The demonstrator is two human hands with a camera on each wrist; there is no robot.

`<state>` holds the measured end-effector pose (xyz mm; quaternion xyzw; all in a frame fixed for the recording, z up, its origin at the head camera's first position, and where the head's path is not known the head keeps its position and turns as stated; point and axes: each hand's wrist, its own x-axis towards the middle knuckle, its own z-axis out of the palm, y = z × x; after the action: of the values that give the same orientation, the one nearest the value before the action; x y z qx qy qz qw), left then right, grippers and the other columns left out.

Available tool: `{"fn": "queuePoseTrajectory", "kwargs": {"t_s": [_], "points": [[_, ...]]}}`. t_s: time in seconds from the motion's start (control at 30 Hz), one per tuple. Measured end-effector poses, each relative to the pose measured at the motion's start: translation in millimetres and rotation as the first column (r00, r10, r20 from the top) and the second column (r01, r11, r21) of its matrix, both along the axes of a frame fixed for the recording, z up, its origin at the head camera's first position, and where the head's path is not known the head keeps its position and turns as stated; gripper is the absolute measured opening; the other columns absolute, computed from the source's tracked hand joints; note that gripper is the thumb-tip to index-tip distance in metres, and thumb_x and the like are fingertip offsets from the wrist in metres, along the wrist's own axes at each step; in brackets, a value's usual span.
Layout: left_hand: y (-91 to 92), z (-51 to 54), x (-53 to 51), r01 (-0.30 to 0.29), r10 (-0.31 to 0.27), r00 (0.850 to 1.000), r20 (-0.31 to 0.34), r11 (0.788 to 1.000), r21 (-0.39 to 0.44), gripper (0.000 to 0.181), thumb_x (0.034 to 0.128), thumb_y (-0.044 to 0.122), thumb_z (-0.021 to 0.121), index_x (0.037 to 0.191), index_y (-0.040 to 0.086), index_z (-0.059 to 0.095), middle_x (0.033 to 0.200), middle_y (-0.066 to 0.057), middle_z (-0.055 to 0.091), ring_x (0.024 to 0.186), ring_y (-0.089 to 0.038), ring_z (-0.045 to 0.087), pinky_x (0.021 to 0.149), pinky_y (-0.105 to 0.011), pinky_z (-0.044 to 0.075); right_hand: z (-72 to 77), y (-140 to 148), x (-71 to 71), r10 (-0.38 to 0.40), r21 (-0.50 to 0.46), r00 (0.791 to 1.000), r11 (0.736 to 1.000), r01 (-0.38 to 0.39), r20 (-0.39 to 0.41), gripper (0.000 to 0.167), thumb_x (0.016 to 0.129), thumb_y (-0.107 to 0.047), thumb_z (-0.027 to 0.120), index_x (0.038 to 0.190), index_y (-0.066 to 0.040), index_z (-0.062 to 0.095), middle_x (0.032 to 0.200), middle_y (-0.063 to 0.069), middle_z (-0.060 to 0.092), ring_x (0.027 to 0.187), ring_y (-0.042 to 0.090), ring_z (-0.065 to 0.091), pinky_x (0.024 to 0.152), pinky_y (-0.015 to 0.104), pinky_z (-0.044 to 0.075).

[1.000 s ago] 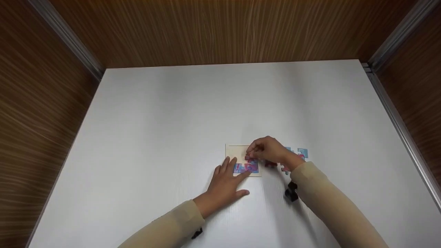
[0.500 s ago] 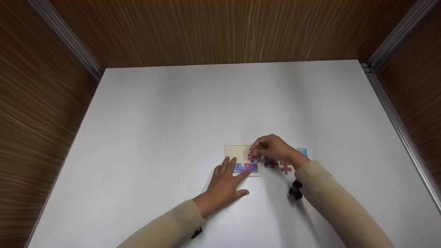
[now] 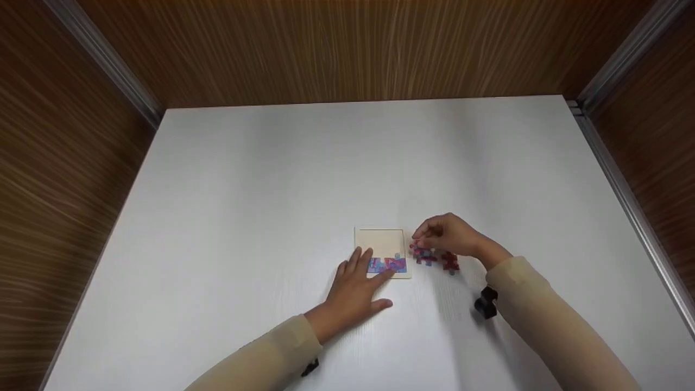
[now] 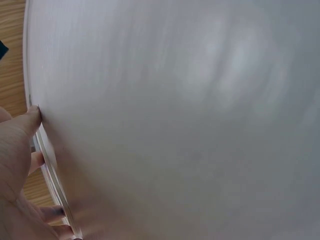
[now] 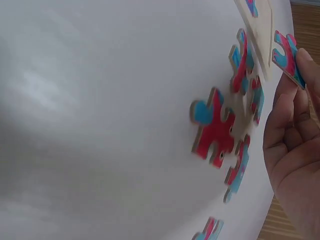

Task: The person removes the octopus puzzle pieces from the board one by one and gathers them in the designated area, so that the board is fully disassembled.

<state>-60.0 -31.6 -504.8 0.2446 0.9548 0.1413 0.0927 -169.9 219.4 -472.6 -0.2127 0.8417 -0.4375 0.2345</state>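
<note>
A pale wooden puzzle board lies on the white table, with joined pink, blue and purple pieces along its near side. My left hand rests flat with spread fingers on the board's near left part. To the right of the board, my right hand pinches a red and blue puzzle piece between thumb and fingers, above the table. Below that hand lie loose pieces, among them a red one with a blue knob. The right hand hides part of the loose pieces in the head view.
More loose pieces are scattered on the table right of the board. Brown wood-grain panels stand at the back and sides of the table. A black device hangs at the right wrist.
My right hand has lifted the red and blue piece off the board and carried it rightward, past the board's right edge. My left hand has stayed in place.
</note>
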Motion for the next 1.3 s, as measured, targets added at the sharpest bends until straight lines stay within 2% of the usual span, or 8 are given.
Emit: {"fn": "queuePoseTrajectory", "kwargs": {"t_s": [0.2,0.43,0.63,0.8,1.07,1.3], "points": [[0.1,0.8,0.6,-0.001,0.001,1.000,-0.002,1.000,0.001,0.062,0.0863,0.055,0.061,0.142,0.032,0.046,0.152,-0.018,0.023,0.141,-0.039,0.013,0.105,-0.052,0.026,0.2,16,2.5,-0.010,0.038,1.000,0.999,0.010,0.016,0.010,0.088,-0.011,0.069,0.096,-0.006,0.072,0.092,0.003,0.069,0.078,0.016,0.058,0.069,0.025,0.049],[-0.9,-1.7,0.8,0.006,-0.006,1.000,-0.016,1.000,0.020,0.063,0.0859,0.055,0.061,0.142,0.032,0.046,0.152,-0.019,0.023,0.140,-0.039,0.015,0.104,-0.052,0.026,1.2,33,4.4,-0.026,0.050,0.999,0.998,0.024,0.042,0.011,0.087,-0.010,0.070,0.095,-0.003,0.072,0.089,0.005,0.068,0.074,0.016,0.053,0.063,0.023,0.046],[-0.4,-2.1,0.5,-0.003,0.003,1.000,-0.004,1.000,0.021,0.062,0.0854,0.055,0.062,0.142,0.032,0.047,0.152,-0.018,0.024,0.141,-0.039,0.014,0.105,-0.052,0.026,3.0,46,5.9,-0.037,0.066,0.994,0.997,0.030,0.103,0.012,0.086,-0.010,0.070,0.096,-0.004,0.071,0.093,0.006,0.068,0.077,0.018,0.056,0.068,0.028,0.051],[0.1,-1.5,0.6,-0.006,0.006,1.000,0.002,1.000,0.029,0.062,0.0855,0.054,0.062,0.141,0.031,0.048,0.152,-0.018,0.023,0.141,-0.039,0.013,0.105,-0.053,0.025,4.9,57,8.5,-0.031,0.040,0.988,0.999,0.025,0.149,0.014,0.086,-0.008,0.071,0.097,0.000,0.070,0.093,0.010,0.069,0.080,0.016,0.060,0.071,0.031,0.053],[1.3,-2.5,0.2,-0.016,0.015,1.000,0.009,0.999,0.032,0.063,0.0853,0.054,0.063,0.142,0.033,0.047,0.153,-0.017,0.023,0.141,-0.038,0.012,0.106,-0.052,0.024,6.5,74,12.1,-0.015,0.054,0.986,0.999,0.006,0.166,0.015,0.086,-0.010,0.070,0.098,0.000,0.070,0.091,0.009,0.069,0.078,0.016,0.059,0.069,0.031,0.052],[0.5,0.9,0.9,-0.006,0.006,1.000,0.006,1.000,0.028,0.063,0.0866,0.054,0.061,0.143,0.033,0.044,0.153,-0.017,0.022,0.141,-0.038,0.012,0.106,-0.052,0.024,4.1,88,16.2,-0.002,0.042,0.985,0.999,-0.005,0.173,0.013,0.086,-0.010,0.070,0.096,-0.002,0.071,0.090,0.010,0.068,0.076,0.017,0.059,0.068,0.032,0.052]]}}
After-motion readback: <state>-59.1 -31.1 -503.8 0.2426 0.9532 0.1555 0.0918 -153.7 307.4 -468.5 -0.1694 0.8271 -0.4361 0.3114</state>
